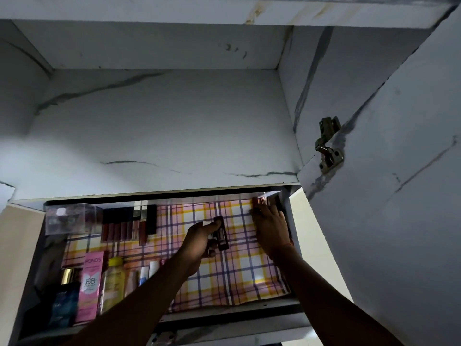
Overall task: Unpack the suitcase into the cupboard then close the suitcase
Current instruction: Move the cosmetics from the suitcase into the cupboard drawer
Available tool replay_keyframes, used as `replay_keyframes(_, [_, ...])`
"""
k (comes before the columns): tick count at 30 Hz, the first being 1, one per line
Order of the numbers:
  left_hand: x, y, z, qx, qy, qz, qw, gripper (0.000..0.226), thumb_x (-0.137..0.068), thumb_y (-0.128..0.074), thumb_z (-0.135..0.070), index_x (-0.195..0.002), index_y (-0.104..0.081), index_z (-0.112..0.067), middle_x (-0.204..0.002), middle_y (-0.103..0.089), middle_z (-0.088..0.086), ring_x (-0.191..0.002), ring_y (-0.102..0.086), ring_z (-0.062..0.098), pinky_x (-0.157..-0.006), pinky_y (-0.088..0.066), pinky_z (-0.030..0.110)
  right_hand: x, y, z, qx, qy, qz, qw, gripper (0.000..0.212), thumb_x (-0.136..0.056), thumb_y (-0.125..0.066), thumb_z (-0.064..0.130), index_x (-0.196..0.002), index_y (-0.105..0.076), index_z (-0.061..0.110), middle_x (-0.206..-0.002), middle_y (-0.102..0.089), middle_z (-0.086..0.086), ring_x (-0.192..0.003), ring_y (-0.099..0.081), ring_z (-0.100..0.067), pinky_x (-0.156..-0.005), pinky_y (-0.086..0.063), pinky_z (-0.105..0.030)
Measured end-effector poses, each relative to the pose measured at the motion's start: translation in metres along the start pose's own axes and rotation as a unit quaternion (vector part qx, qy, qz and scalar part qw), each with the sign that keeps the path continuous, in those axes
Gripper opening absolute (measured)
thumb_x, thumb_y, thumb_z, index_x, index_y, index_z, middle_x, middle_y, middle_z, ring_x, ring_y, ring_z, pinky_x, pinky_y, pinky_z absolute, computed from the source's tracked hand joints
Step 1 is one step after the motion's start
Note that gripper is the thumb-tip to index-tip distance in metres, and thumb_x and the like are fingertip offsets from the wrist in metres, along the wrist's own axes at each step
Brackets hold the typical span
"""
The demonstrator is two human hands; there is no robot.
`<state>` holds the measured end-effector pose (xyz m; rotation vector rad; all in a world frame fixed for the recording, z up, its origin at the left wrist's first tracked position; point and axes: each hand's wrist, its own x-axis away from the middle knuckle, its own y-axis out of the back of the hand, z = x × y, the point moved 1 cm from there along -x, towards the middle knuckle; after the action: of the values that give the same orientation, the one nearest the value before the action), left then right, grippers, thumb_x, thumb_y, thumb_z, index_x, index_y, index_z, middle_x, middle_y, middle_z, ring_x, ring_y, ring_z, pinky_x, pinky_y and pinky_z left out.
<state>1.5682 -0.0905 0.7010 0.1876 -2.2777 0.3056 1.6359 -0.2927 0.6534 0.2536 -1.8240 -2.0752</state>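
The white marble-patterned cupboard [159,126] stands open, its lower shelf lined with pink, yellow and purple checked paper [239,265]. On the left sit a pink Pond's BB cream box [91,278] and a yellow bottle [113,280]. The left hand [199,242] grips dark lipstick tubes [222,233] mid-shelf. The right hand [270,228], fingers fairly straight, touches brownish tubes [263,201] at the far right corner.

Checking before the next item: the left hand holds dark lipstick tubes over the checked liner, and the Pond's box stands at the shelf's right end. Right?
Not quite. The head view shows the Pond's box at the shelf's left end. The left hand does hold dark lipstick tubes over the checked liner.
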Motion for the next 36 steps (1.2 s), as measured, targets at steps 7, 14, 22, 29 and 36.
replay_keyframes(7, [0.006,0.01,-0.007,0.024,-0.033,-0.014,0.999,0.015,-0.09,-0.065,-0.026,-0.088,-0.065,-0.011,-0.073,-0.06,0.008,-0.052,-0.052,0.015,-0.049,-0.035,0.026,0.009,0.014,0.037,-0.272,-0.086,-0.056,0.957,0.034,-0.085,-0.066,0.013,-0.118,-0.066,0.017,-0.127,-0.06,-0.003,-0.12,-0.052,-0.019,-0.099,-0.045,-0.033])
replay_keyframes(14, [0.007,0.046,-0.006,0.035,-0.027,-0.115,0.992,0.01,-0.086,-0.07,-0.023,-0.084,-0.069,-0.013,-0.068,-0.06,0.003,-0.054,-0.051,0.015,-0.048,-0.038,0.024,0.008,0.032,0.118,-0.583,-0.147,0.118,0.79,0.02,-0.08,-0.072,0.013,-0.073,-0.074,0.032,-0.084,-0.074,-0.003,-0.082,-0.068,-0.021,-0.078,-0.054,-0.042])
replay_keyframes(22, [0.022,0.101,-0.008,0.081,-0.01,-0.156,0.984,0.018,-0.091,-0.063,-0.022,-0.099,-0.067,-0.006,-0.073,-0.06,0.005,-0.052,-0.052,0.015,-0.045,-0.04,0.022,-0.017,0.019,0.167,-0.537,-0.195,0.154,0.806,0.024,-0.078,-0.073,0.005,-0.064,-0.073,0.024,-0.072,-0.072,0.0,-0.071,-0.067,-0.015,-0.07,-0.055,-0.034])
replay_keyframes(29, [0.027,0.15,-0.003,0.118,-0.025,-0.181,0.976,0.021,-0.098,-0.051,-0.017,-0.113,-0.059,-0.004,-0.098,-0.066,0.019,-0.077,-0.067,0.034,-0.079,-0.053,0.045,-0.053,-0.003,0.212,-0.38,-0.252,0.108,0.883,0.012,-0.082,-0.069,0.012,-0.087,-0.078,0.007,-0.096,-0.074,-0.012,-0.1,-0.067,-0.027,-0.086,-0.051,-0.032])
replay_keyframes(36, [0.038,0.172,-0.002,0.081,-0.066,-0.202,0.974,0.023,-0.097,-0.052,-0.007,-0.076,-0.059,-0.002,-0.053,-0.059,0.004,-0.046,-0.055,0.013,-0.046,-0.046,0.02,-0.063,-0.006,0.249,-0.302,-0.221,0.123,0.919,0.018,-0.085,-0.059,0.013,-0.086,-0.077,0.009,-0.095,-0.074,-0.012,-0.097,-0.067,-0.029,-0.081,-0.049,-0.025])
